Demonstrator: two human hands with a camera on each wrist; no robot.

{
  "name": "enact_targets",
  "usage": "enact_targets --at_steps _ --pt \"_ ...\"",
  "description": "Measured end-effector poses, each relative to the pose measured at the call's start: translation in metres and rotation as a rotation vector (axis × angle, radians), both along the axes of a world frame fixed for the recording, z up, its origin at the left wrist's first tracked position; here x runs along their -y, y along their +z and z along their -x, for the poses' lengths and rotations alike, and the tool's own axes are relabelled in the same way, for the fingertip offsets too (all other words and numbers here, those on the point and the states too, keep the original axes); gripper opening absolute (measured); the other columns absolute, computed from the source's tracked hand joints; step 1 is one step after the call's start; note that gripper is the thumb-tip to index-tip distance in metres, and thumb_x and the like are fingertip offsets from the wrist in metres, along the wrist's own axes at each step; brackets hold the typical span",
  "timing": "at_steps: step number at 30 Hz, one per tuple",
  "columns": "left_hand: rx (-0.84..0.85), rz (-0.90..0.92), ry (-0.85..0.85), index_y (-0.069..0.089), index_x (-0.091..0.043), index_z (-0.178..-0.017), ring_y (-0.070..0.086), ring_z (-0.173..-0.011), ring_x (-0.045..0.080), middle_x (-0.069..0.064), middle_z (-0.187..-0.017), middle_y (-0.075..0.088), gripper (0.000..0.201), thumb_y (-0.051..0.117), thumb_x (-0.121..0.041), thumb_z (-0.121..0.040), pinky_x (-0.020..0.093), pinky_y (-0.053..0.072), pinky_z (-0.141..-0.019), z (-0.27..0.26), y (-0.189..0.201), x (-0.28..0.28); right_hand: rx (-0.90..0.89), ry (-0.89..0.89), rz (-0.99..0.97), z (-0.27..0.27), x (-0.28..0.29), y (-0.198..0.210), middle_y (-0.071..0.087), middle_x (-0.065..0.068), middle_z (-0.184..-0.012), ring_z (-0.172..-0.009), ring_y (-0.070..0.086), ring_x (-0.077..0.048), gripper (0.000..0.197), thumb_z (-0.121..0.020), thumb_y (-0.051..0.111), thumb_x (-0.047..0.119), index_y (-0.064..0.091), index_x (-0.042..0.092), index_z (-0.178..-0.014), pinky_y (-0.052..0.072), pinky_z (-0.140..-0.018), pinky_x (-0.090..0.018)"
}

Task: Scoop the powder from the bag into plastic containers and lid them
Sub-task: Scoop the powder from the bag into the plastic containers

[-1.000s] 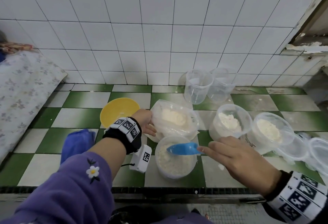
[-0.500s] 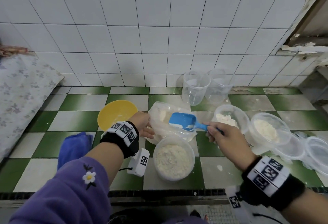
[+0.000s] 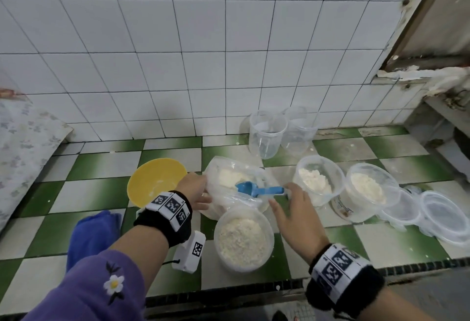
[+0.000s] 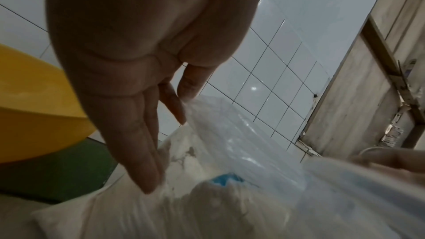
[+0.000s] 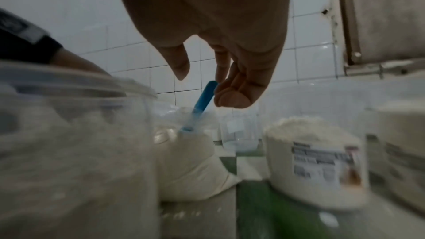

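Observation:
A clear plastic bag (image 3: 223, 175) of white powder lies open on the green and white tiled counter. My left hand (image 3: 195, 191) pinches the bag's left rim (image 4: 230, 143) between thumb and forefinger, its other fingers straight against the plastic. The blue scoop (image 3: 245, 188) rests with its bowl in the bag's powder (image 5: 200, 104). My right hand (image 3: 284, 201) hovers at the end of the scoop's handle, thumb apart and fingers loose, only brushing the tip. A round container (image 3: 243, 239) full of powder stands unlidded in front of the bag.
Two more powder-filled containers (image 3: 315, 181) (image 3: 366, 188) stand to the right, with loose clear lids (image 3: 442, 216) beyond them. Empty clear cups (image 3: 267, 133) are by the wall. A yellow bowl (image 3: 155, 181) and a blue cloth (image 3: 91, 236) lie to the left.
My right hand carried the scoop from over the front container back into the bag and loosened its grip on the handle. My left hand kept hold of the bag's rim.

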State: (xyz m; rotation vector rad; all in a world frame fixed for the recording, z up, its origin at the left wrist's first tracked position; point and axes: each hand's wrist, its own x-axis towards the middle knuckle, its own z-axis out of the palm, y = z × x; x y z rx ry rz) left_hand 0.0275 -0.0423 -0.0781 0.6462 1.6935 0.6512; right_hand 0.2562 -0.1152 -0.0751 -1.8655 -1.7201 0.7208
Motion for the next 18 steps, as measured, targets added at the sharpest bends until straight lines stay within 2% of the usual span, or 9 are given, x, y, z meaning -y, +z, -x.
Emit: enact_targets --at_steps 3,5,8,10,11,12,13,15,18 --pt "-0.003 -0.018 -0.011 0.057 -0.007 -0.103 0.058 -0.072 0.024 0.008 -0.082 0.06 0.021 0.053 -0.019 -0.087 0.03 0.05 -0.063 0.003 -0.001 -0.002 -0.164 -0.069 0.075 -0.009 0.027 0.0 0.057 0.002 -0.095 -0.083 0.056 -0.011 0.049 -0.088 0.057 0.045 0.039 0.023 -0.127 0.045 -0.066 -0.02" --pt "-0.048 -0.048 -0.02 0.061 -0.004 -0.092 0.059 -0.076 0.031 0.016 -0.081 0.061 0.031 0.057 -0.027 -0.073 0.032 0.048 -0.068 0.003 -0.002 -0.006 -0.188 -0.015 0.206 -0.011 0.04 0.002 0.06 0.004 -0.081 -0.07 0.059 -0.008 0.04 -0.085 0.055 0.056 0.046 0.027 -0.111 0.048 -0.06 -0.022" --pt "-0.185 -0.108 0.009 0.053 0.012 -0.119 0.063 -0.099 0.044 0.03 -0.107 0.063 0.07 0.058 -0.036 -0.068 0.039 0.052 -0.079 0.005 -0.013 -0.014 -0.237 0.203 0.421 -0.005 0.053 -0.001 0.065 0.005 -0.076 -0.058 0.06 0.003 0.038 -0.085 0.053 0.059 0.048 0.033 -0.112 0.05 -0.056 -0.018" --pt "-0.25 -0.191 -0.008 0.058 0.007 -0.107 0.061 -0.079 0.036 0.017 -0.08 0.061 0.048 0.056 -0.029 -0.076 0.035 0.049 -0.071 0.0 -0.008 -0.015 -0.321 0.27 0.465 0.001 0.057 -0.006 0.063 0.007 -0.069 -0.048 0.057 0.005 0.04 -0.093 0.053 0.04 0.04 0.033 -0.13 0.043 -0.049 -0.011" --pt "-0.278 -0.217 -0.022 0.06 -0.002 -0.093 0.053 -0.073 0.031 0.008 -0.072 0.054 0.028 0.054 -0.026 -0.08 0.034 0.046 -0.069 -0.004 -0.004 -0.014 -0.37 0.272 0.456 0.004 0.059 -0.006 0.063 0.007 -0.065 -0.044 0.056 0.002 0.041 -0.096 0.05 0.031 0.037 0.032 -0.135 0.042 -0.047 -0.012" --pt "-0.299 -0.244 -0.037 0.059 -0.004 -0.087 0.048 -0.072 0.027 0.003 -0.071 0.048 0.021 0.052 -0.023 -0.083 0.034 0.045 -0.069 -0.008 -0.002 -0.015 -0.423 0.258 0.443 0.007 0.06 -0.007 0.063 0.004 -0.062 -0.04 0.054 -0.002 0.039 -0.097 0.046 0.024 0.037 0.033 -0.134 0.042 -0.044 -0.016" --pt "-0.316 -0.261 -0.059 0.059 -0.003 -0.087 0.044 -0.069 0.026 0.0 -0.07 0.044 0.021 0.05 -0.022 -0.086 0.036 0.045 -0.068 -0.01 -0.001 -0.015 -0.468 0.235 0.43 0.008 0.06 -0.007 0.063 0.0 -0.059 -0.038 0.052 -0.008 0.037 -0.098 0.042 0.019 0.039 0.035 -0.131 0.042 -0.041 -0.02" --pt "-0.343 -0.287 -0.096 0.059 0.002 -0.108 0.043 -0.066 0.02 0.001 -0.074 0.046 0.033 0.045 -0.023 -0.091 0.033 0.043 -0.065 -0.013 -0.006 -0.018 -0.502 0.185 0.394 0.007 0.061 -0.01 0.062 -0.005 -0.055 -0.035 0.05 -0.012 0.036 -0.097 0.039 0.014 0.045 0.039 -0.122 0.042 -0.038 -0.022" --pt "-0.398 -0.289 -0.131 0.057 -0.006 -0.109 0.051 -0.081 0.023 0.011 -0.096 0.059 0.027 0.041 -0.023 -0.096 0.032 0.04 -0.07 -0.012 -0.014 -0.023 -0.458 0.149 0.334 -0.009 0.064 -0.01 0.062 0.007 -0.05 -0.038 0.053 -0.005 0.04 -0.094 0.041 0.009 0.051 0.044 -0.111 0.039 -0.041 -0.011"
